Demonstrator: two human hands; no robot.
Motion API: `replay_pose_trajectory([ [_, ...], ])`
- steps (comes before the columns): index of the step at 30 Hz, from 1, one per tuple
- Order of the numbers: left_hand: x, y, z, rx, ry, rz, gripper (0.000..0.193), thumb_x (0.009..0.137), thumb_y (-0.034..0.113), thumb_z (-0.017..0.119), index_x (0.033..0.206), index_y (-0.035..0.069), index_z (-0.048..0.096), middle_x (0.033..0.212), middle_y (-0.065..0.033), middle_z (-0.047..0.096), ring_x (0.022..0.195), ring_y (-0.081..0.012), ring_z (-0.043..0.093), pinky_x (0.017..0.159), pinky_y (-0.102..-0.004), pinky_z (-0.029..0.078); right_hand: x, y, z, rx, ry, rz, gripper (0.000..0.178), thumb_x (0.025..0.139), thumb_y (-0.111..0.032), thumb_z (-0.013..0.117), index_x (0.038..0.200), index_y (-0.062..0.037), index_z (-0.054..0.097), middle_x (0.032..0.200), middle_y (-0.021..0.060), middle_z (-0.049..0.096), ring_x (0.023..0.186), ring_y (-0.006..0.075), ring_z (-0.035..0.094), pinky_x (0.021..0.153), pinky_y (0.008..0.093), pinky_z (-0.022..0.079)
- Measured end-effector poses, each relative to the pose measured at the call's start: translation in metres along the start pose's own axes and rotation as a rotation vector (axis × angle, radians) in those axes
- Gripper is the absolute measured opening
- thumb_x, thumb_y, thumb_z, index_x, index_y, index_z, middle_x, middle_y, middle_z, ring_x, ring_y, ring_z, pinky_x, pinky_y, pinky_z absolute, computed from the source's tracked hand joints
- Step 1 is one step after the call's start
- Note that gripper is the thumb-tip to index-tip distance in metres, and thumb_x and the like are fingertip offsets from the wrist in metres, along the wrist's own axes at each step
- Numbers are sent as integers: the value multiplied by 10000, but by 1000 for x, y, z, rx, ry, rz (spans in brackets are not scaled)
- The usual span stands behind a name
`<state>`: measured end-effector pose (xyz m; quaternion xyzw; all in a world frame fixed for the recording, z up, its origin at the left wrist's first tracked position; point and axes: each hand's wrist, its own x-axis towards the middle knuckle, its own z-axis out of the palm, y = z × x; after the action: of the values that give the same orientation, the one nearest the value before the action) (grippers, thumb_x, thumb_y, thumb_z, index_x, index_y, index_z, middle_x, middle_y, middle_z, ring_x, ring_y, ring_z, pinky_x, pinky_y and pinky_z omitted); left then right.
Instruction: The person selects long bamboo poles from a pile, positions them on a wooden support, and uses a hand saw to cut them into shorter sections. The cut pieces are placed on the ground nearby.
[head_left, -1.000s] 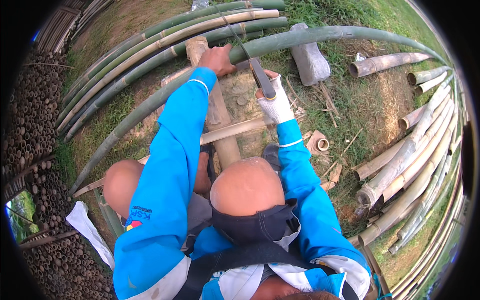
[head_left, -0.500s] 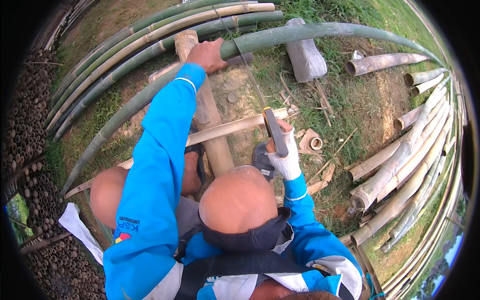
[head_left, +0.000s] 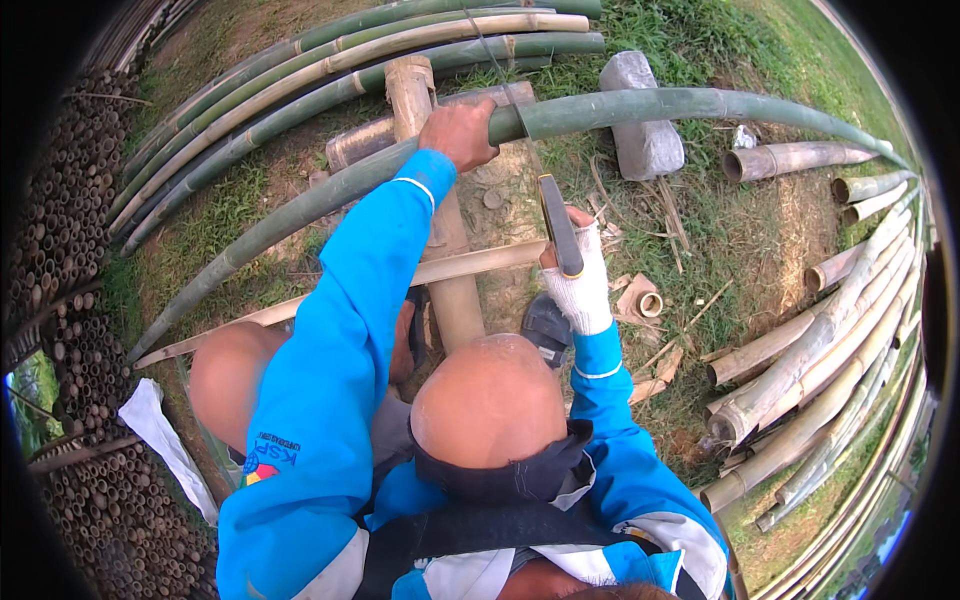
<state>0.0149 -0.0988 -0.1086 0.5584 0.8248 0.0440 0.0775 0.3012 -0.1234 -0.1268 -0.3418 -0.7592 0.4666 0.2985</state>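
Across the long green bamboo pole (head_left: 580, 112) the bare left hand (head_left: 460, 135) clasps, the white-gloved right hand (head_left: 584, 272) grasps a black-handled saw (head_left: 561, 228), seemingly mid-cut, needing steady strokes.

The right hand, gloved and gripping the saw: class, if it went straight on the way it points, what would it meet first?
The right hand would probably meet the green bamboo pole, which the saw blade crosses; relative height is hard to judge here.

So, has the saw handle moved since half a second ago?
Yes: forward, up the picture. Judged against the grey block, the saw handle now sits nearer to it.
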Motion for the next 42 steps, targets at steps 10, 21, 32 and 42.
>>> replay_pose_trajectory([
  [10,-1,-10,16,-163,1,87,699,723,419,900,1316,123,679,1080,-217,783,976,-433,757,896,-540,606,-26,23,6,125,26,1,591,884,20,659,1458,-27,522,1260,121,633,1114,204,637,1010,321,504],
  [21,-19,25,2,-311,-252,26,793,673,458,882,1342,63,723,1115,-226,788,1015,-393,769,926,-500,600,-54,-40,-28,147,18,37,574,884,23,671,1443,-26,551,1283,110,649,1047,186,642,976,322,529],
  [32,-98,79,32,-196,48,34,512,721,270,851,1205,152,729,1000,-190,789,918,-414,763,809,-529,610,-114,-62,-40,94,57,52,653,841,17,684,1472,-29,522,1324,159,637,1212,223,644,1062,341,505],
  [42,-108,84,43,-175,153,49,518,732,234,875,1210,120,712,1044,-162,778,930,-396,761,799,-517,612,-113,-70,-39,119,80,55,580,891,1,688,1451,-31,538,1305,151,648,1195,248,648,1046,348,506],
])
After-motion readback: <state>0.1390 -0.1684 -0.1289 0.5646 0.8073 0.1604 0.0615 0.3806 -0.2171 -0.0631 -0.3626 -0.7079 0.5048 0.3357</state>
